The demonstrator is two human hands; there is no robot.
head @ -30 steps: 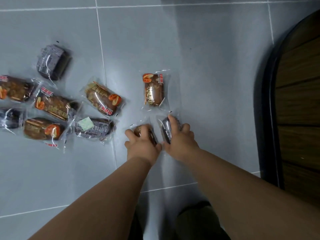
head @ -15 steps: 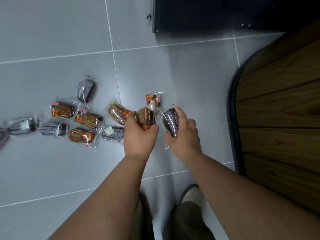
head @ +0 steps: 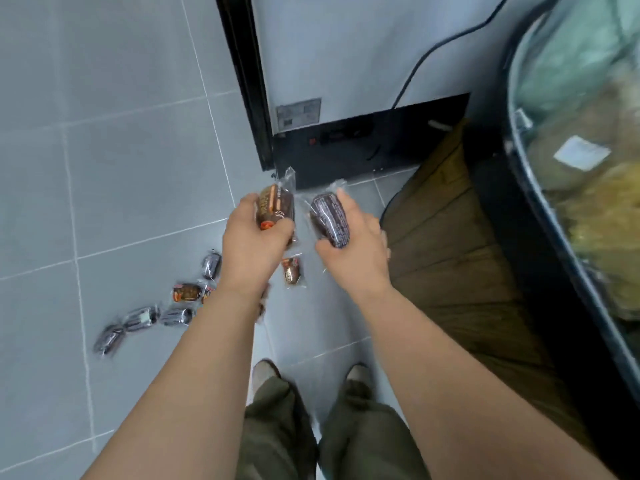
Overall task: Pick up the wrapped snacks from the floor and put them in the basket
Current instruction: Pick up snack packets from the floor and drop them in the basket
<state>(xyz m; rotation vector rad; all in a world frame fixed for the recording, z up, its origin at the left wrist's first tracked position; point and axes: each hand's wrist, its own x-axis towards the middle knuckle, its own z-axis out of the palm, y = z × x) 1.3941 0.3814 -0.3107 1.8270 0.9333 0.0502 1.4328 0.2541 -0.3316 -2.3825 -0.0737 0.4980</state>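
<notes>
- Arms stretched forward, hands side by side above the floor.
- Curls the left hand round a brown snack, thumb across its near end, wrapper tip poking up past the fingers.
- Clasps a dark snack in the right hand, just right of the left grip.
- Orange-red label on the brown one, white print on the dark one; too blurred to read.
- Third snack on the tiles below and between the grips; more packs down-left of the left wrist.
- Both raised well off the floor since half a second ago.
</notes>
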